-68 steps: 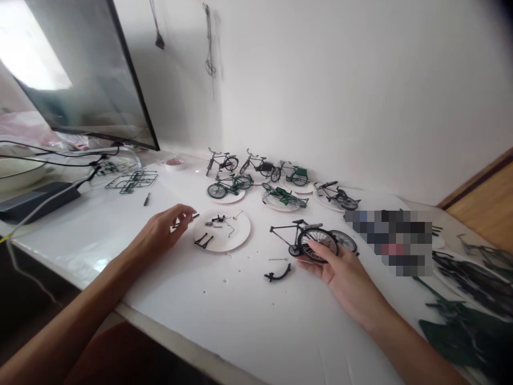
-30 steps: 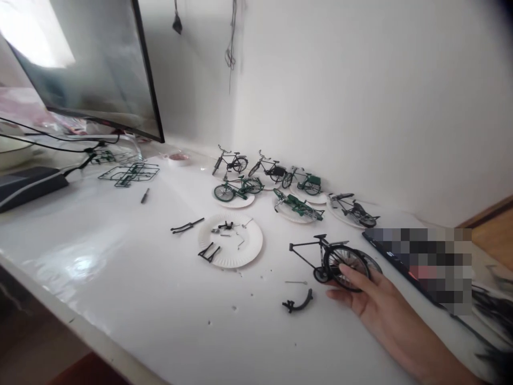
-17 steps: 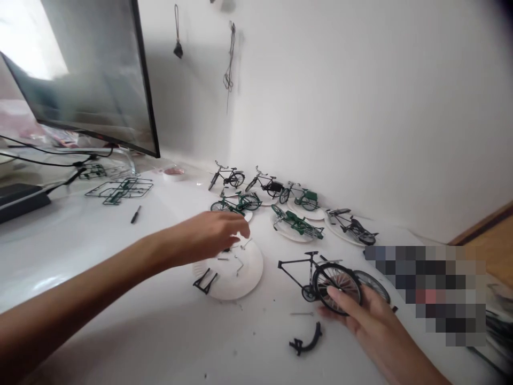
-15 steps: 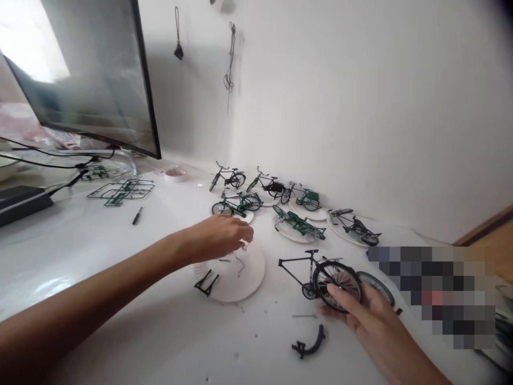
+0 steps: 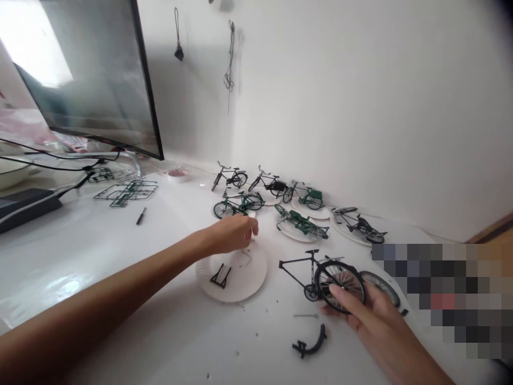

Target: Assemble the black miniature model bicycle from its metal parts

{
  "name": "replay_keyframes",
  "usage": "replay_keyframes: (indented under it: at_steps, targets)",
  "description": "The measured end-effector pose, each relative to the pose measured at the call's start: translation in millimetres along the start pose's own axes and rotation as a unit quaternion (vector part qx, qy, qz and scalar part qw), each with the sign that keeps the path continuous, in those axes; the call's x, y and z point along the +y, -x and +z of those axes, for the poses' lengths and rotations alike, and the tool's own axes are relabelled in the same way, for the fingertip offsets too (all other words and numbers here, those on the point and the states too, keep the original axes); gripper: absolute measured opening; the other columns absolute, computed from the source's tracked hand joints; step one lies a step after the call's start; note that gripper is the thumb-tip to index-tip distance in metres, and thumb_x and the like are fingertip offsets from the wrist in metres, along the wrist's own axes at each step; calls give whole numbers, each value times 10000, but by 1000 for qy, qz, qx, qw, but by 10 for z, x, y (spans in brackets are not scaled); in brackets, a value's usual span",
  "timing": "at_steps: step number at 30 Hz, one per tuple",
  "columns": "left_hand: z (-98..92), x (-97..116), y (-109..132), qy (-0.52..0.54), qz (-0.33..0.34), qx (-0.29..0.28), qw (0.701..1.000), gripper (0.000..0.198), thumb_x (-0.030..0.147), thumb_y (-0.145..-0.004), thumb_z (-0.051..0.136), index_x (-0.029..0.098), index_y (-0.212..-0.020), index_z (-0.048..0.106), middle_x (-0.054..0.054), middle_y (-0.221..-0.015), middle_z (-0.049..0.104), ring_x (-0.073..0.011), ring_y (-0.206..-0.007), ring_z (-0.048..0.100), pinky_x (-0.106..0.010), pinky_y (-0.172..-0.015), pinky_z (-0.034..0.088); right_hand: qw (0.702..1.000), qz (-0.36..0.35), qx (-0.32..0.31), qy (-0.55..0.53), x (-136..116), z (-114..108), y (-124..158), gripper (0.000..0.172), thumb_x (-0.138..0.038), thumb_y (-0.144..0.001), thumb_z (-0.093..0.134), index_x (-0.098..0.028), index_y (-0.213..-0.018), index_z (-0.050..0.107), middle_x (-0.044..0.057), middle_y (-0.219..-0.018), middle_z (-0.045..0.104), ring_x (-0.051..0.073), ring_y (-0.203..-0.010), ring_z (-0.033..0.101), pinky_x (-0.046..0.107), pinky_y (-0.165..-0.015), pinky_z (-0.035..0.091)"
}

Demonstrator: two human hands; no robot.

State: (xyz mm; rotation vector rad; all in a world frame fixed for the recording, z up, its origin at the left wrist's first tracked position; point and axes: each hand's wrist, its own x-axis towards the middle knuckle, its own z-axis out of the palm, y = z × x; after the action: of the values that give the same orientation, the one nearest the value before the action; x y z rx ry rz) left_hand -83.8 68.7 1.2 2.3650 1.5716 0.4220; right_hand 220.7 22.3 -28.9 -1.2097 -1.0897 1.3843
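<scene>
My right hand point(image 5: 372, 315) grips a black model bicycle point(image 5: 296, 267) by its rear wheel, thumb on the spokes; the frame, saddle and crank point left, and no front wheel is fitted. Over a white paper plate point(image 5: 252, 283) hovers my left hand point(image 5: 236, 232), fingers curled downward and closed; whatever they hold is hidden. On the plate lie a black U-shaped stand point(image 5: 221, 276) and a thin bent silvery piece point(image 5: 245, 259). Below the bicycle are a thin metal pin point(image 5: 305, 315) and a black curved mudguard part point(image 5: 312, 342). A loose spoked wheel point(image 5: 382, 286) lies behind my right hand.
Several model bicycles, including a green one point(image 5: 302, 223), stand or lie on paper plates toward the wall. At left are a monitor point(image 5: 100, 80), green sprue frames point(image 5: 128, 192), a small screwdriver point(image 5: 141, 216) and a dark box with cables point(image 5: 28, 206). A blurred-out patch covers the right side.
My left hand has risen slightly and moved a little right over the plate. The black stand has shifted right, further onto the plate. My right hand still holds the bicycle in nearly the same spot.
</scene>
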Motion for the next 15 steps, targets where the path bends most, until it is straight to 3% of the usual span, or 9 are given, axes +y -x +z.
replay_keyframes:
  at_steps: [4,9,15]
  targets:
    - [-194,15,-15,58,14,-22,998,273,171,-828,579,135,-1072,698,-90,-994,740,-161,-819,690,-217,-623,511,1000,8,-16,7,-6,-26,-3,404,-424,-620,920,-200,-882,709,34,-842,714,214,-800,667,345,-657,617]
    - [-378,38,-6,60,35,-5,998,249,251,-907,554,168,-1096,692,-73,-1020,734,-144,-870,674,-227,-703,522,1000,-6,-20,15,-25,-1,2,395,-443,-627,906,-186,-852,709,40,-801,700,213,-770,647,361,-643,621]
    - [-174,24,64,-35,42,-2,999,186,199,-877,636,147,-1042,705,-100,-976,744,-184,-813,661,-278,-671,465,1000,3,1,8,-18,3,-32,438,-433,-548,944,-190,-827,708,17,-748,673,198,-702,625,359,-582,608]
